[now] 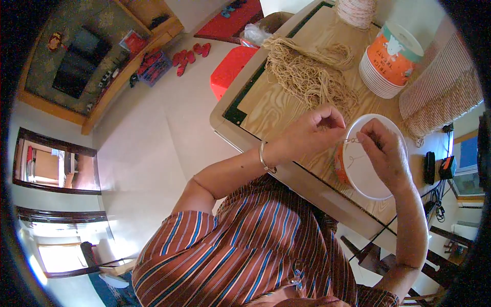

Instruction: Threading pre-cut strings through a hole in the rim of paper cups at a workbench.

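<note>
A short piece of tan twine (351,140) spans the gap between my two hands, over a round white paper bucket (369,181) with an orange side. Thumb and fingertips of my left hand (314,128) are pinched at the twine's left end, beside the bucket's rim; a silver bangle circles that wrist. My right hand (387,153), above the bucket's opening, pinches the other end. A thin loose loop of twine hangs below, against the white inside. Beyond my left hand, a tangled heap of tan twine (307,74) lies on the wooden tabletop (266,115).
Stacked orange and striped paper buckets (387,69) stand at the back right. Beside them leans a taller striped stack (427,84) with twine along it. Another striped stack (356,13) is at the far edge. A red stool (227,69) stands left of the table; black cables (436,199) hang at right.
</note>
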Action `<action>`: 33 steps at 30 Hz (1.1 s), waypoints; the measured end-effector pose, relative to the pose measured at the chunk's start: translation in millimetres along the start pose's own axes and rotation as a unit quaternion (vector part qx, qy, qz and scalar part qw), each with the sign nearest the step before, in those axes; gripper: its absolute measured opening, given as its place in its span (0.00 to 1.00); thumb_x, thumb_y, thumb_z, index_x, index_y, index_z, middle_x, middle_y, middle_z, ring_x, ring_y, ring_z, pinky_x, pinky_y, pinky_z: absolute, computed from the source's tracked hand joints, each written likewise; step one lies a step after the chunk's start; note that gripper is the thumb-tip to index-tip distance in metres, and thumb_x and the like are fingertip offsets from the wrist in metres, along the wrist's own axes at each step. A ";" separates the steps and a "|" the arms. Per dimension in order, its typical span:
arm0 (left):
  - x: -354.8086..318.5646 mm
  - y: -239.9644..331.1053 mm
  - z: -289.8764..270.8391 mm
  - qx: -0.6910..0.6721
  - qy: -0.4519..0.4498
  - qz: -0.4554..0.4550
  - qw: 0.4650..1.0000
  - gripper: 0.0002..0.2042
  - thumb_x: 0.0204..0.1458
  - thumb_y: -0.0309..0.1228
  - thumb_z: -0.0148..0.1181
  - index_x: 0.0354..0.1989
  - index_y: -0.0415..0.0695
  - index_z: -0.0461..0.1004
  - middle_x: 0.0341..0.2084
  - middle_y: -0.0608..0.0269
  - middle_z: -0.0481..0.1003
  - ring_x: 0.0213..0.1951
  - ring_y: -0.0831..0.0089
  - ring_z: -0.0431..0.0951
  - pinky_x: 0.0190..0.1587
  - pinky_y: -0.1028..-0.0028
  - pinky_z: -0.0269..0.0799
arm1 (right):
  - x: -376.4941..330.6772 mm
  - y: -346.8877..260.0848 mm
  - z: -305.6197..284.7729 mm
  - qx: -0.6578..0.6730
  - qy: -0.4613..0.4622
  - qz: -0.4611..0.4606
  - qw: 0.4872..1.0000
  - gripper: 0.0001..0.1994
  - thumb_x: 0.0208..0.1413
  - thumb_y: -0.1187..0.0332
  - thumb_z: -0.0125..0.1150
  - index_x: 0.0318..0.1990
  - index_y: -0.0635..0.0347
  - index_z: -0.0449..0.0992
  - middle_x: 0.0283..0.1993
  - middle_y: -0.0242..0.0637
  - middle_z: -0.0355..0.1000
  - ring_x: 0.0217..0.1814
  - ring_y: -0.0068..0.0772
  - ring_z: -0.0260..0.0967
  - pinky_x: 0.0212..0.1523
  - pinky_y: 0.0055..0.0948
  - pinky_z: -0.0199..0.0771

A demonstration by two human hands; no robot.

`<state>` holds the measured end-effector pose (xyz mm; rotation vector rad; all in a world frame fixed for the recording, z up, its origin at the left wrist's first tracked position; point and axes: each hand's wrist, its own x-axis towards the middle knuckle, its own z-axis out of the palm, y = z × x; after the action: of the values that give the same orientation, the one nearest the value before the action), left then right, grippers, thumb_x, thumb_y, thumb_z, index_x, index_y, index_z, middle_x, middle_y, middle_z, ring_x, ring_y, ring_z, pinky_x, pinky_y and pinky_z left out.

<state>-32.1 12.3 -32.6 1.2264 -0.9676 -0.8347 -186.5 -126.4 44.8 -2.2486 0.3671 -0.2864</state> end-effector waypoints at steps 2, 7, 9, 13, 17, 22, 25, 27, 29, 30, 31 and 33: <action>-1.9 1.9 3.2 0.078 0.026 0.068 0.994 0.07 0.53 0.28 0.62 0.38 0.41 0.73 0.31 0.68 0.72 0.34 0.81 0.72 0.39 0.77 0.71 | -0.3 1.5 0.3 -0.001 0.001 -0.003 1.000 0.06 0.59 0.71 0.56 0.32 0.62 0.68 0.24 0.28 0.62 0.26 0.16 0.58 0.28 0.21 0.61; -6.4 18.2 10.8 0.231 0.055 0.183 0.954 0.06 0.50 0.26 0.63 0.36 0.40 0.74 0.31 0.61 0.71 0.35 0.72 0.75 0.39 0.75 0.72 | -1.2 5.9 3.5 0.031 0.010 0.003 0.999 0.06 0.59 0.71 0.55 0.31 0.62 0.67 0.24 0.26 0.62 0.27 0.14 0.57 0.27 0.20 0.60; -7.1 19.6 13.6 0.274 0.061 0.205 0.938 0.06 0.49 0.25 0.63 0.34 0.40 0.76 0.31 0.59 0.70 0.35 0.67 0.76 0.39 0.72 0.73 | -1.1 3.3 1.3 0.017 0.004 0.000 1.000 0.06 0.60 0.70 0.56 0.33 0.63 0.69 0.25 0.33 0.67 0.27 0.20 0.63 0.29 0.24 0.65; -8.0 18.8 17.4 0.307 0.075 0.224 0.922 0.06 0.49 0.25 0.63 0.35 0.40 0.77 0.30 0.59 0.69 0.35 0.64 0.75 0.38 0.69 0.72 | -1.1 -0.4 -0.1 -0.002 -0.004 0.010 1.000 0.07 0.60 0.69 0.57 0.35 0.64 0.72 0.27 0.39 0.72 0.27 0.26 0.69 0.30 0.28 0.70; -7.5 17.4 17.8 0.275 0.069 0.209 0.936 0.06 0.49 0.26 0.63 0.35 0.39 0.77 0.30 0.58 0.70 0.35 0.64 0.75 0.38 0.68 0.72 | -1.9 -0.9 -0.8 0.001 -0.003 0.011 1.000 0.07 0.60 0.69 0.56 0.35 0.64 0.71 0.26 0.38 0.72 0.26 0.26 0.69 0.29 0.28 0.69; -4.8 14.4 17.0 0.248 0.057 0.204 0.945 0.06 0.50 0.26 0.62 0.35 0.39 0.77 0.30 0.58 0.70 0.35 0.64 0.75 0.37 0.68 0.72 | -1.4 -2.7 -0.9 0.013 -0.009 0.014 1.000 0.08 0.60 0.68 0.56 0.34 0.64 0.71 0.24 0.39 0.72 0.25 0.25 0.69 0.28 0.29 0.68; -3.2 15.0 16.5 0.226 0.043 0.184 0.956 0.06 0.50 0.26 0.62 0.35 0.39 0.77 0.29 0.57 0.70 0.34 0.64 0.75 0.37 0.69 0.72 | -0.6 -3.1 -1.4 0.002 -0.008 0.007 1.000 0.08 0.60 0.68 0.56 0.34 0.64 0.71 0.24 0.39 0.72 0.25 0.24 0.68 0.28 0.29 0.68; -1.4 12.4 14.2 0.265 0.035 0.223 0.937 0.05 0.49 0.25 0.62 0.33 0.39 0.75 0.29 0.58 0.70 0.33 0.65 0.76 0.37 0.71 0.73 | -0.7 -4.2 -0.9 0.005 -0.007 0.007 1.000 0.08 0.60 0.68 0.56 0.34 0.65 0.71 0.24 0.39 0.72 0.25 0.24 0.68 0.28 0.29 0.68; -0.4 11.0 15.1 0.264 0.037 0.218 0.939 0.05 0.48 0.25 0.62 0.33 0.39 0.75 0.29 0.58 0.70 0.33 0.66 0.76 0.37 0.71 0.74 | -0.6 -3.1 -0.5 0.007 -0.005 0.010 1.000 0.08 0.60 0.68 0.56 0.34 0.65 0.71 0.24 0.39 0.72 0.25 0.24 0.68 0.28 0.29 0.68; -0.1 10.4 15.3 0.263 0.039 0.212 0.940 0.05 0.48 0.24 0.63 0.32 0.39 0.74 0.29 0.58 0.70 0.32 0.66 0.76 0.37 0.71 0.74 | -0.4 -1.1 0.0 0.015 -0.004 0.004 1.000 0.08 0.60 0.68 0.56 0.34 0.65 0.71 0.24 0.39 0.72 0.25 0.24 0.68 0.28 0.29 0.68; -0.3 10.0 15.0 0.264 0.039 0.212 0.940 0.05 0.48 0.24 0.63 0.32 0.39 0.74 0.29 0.58 0.70 0.32 0.66 0.76 0.37 0.71 0.74 | -0.3 0.5 0.4 0.023 -0.004 -0.003 1.000 0.08 0.60 0.68 0.56 0.34 0.65 0.71 0.24 0.39 0.72 0.26 0.24 0.68 0.28 0.29 0.68; -0.8 9.5 14.0 0.234 0.036 0.165 0.957 0.05 0.50 0.25 0.64 0.34 0.43 0.76 0.30 0.64 0.75 0.38 0.70 0.76 0.42 0.71 0.72 | -0.2 2.8 0.0 0.021 -0.006 0.005 1.000 0.08 0.60 0.68 0.57 0.34 0.64 0.71 0.24 0.38 0.72 0.26 0.23 0.68 0.28 0.29 0.68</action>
<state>-45.3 9.4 -22.4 1.4270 -1.3132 -0.2988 -187.2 -128.1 42.6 -2.2063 0.3625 -0.2732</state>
